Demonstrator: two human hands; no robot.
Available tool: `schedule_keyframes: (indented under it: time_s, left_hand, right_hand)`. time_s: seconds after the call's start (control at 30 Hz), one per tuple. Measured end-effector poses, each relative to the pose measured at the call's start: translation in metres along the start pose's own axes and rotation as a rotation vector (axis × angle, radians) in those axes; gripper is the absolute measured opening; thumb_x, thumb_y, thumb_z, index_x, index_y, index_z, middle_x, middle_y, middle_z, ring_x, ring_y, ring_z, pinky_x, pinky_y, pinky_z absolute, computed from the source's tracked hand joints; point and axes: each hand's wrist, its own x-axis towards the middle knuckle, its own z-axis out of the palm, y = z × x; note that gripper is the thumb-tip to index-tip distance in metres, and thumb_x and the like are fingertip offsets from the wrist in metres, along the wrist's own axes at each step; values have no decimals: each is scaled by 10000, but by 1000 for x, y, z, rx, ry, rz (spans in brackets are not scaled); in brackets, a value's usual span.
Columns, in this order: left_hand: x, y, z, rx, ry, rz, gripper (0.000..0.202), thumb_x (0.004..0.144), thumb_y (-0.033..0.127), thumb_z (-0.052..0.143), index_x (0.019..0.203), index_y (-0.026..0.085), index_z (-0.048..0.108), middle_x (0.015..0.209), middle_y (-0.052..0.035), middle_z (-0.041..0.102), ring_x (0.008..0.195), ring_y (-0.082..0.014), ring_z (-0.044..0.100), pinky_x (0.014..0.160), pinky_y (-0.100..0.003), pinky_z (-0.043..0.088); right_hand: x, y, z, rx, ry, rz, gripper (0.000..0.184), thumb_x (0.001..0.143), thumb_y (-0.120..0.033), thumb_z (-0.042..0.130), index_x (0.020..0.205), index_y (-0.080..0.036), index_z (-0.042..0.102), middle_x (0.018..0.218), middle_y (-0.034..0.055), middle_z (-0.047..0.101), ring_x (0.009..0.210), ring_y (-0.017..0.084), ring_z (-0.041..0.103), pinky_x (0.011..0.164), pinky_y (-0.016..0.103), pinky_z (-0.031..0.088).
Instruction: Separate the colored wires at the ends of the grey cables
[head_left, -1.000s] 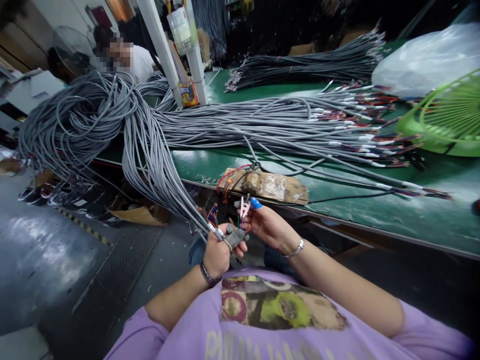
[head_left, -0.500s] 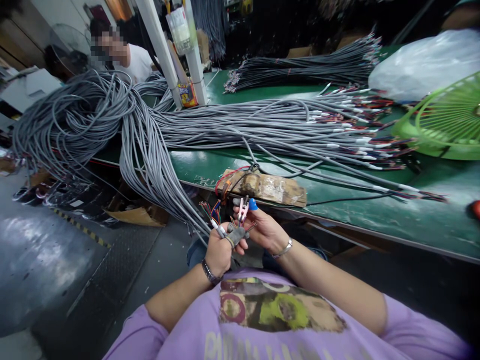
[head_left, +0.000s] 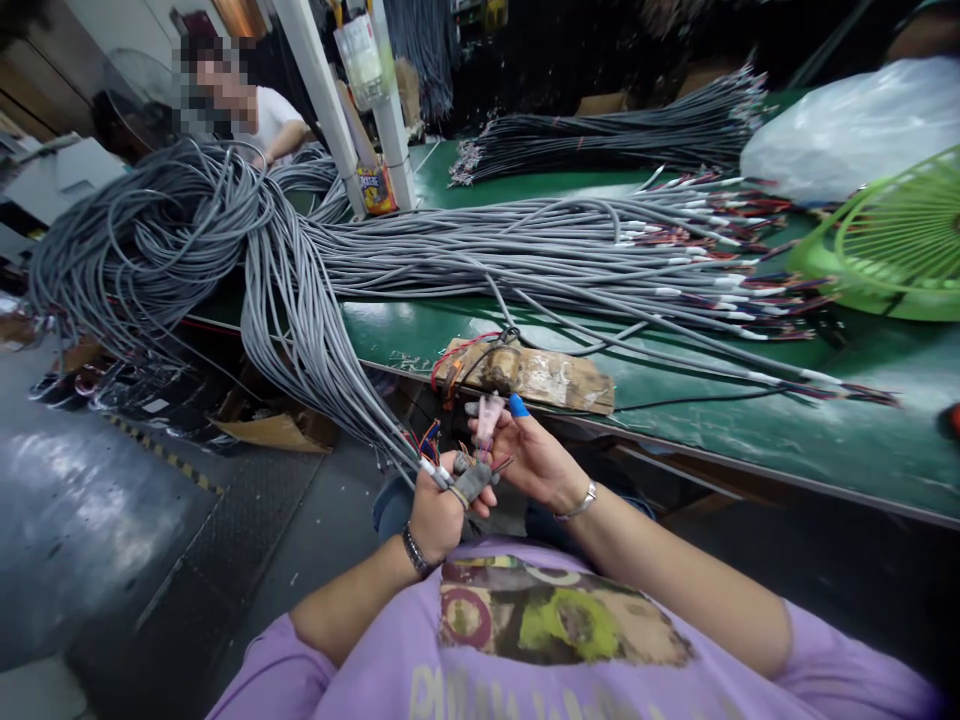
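Note:
My left hand (head_left: 441, 510) is closed around the white-banded ends of several grey cables (head_left: 360, 405), with a grey cover on its thumb. Thin coloured wires (head_left: 429, 440) fan out above that fist, and more stick out near its fingertips. Close beside it is my right hand (head_left: 541, 462), the blue-capped thumb raised and apart from a finger wrapped in pale pink. Its other fingers are partly hidden near the wire ends; I see nothing clearly gripped there.
A worn wooden block (head_left: 551, 378) with cords lies at the edge of the green table (head_left: 405, 335). Many grey cables (head_left: 450, 250) stretch across it. A green fan (head_left: 892, 240), a plastic bag (head_left: 855, 130) and black cables (head_left: 600, 140) lie beyond. Another person (head_left: 274, 120) is behind the coil.
My right thumb has lifted away from the pink-wrapped finger, and the right hand has shifted slightly right. My left hand keeps its hold. The other person's arm now shows by the coil.

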Motion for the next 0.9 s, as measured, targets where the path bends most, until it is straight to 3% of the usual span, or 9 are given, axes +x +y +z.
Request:
schedule_keyframes:
  time_s: [0.13, 0.33, 0.9]
  left_hand:
    - [-1, -2, -2, -2, 13, 17, 401, 724, 532, 710, 686, 147, 605, 556, -19, 652, 404, -84, 534, 407, -192, 392]
    - [4, 1, 2, -42, 65, 6, 395, 721, 523, 714, 681, 147, 597, 536, -11, 637, 387, -75, 512, 394, -185, 373]
    - [10, 5, 7, -53, 51, -72, 392, 687, 495, 741, 623, 143, 582, 479, -3, 609, 339, -68, 479, 363, -178, 321]
  right_hand:
    - [-1, -1, -1, -57, 24, -36, 263, 779, -435, 716, 854, -183, 700, 797, 23, 702, 616, 112, 588, 560, 225, 493]
    - [-2, -3, 1, -82, 27, -51, 261, 774, -417, 721, 862, -171, 717, 769, 33, 695, 621, 119, 578, 574, 238, 482]
    - [-1, 0, -1, -47, 23, -38, 285, 728, -417, 766, 909, -205, 706, 793, 30, 724, 621, 151, 595, 587, 288, 474]
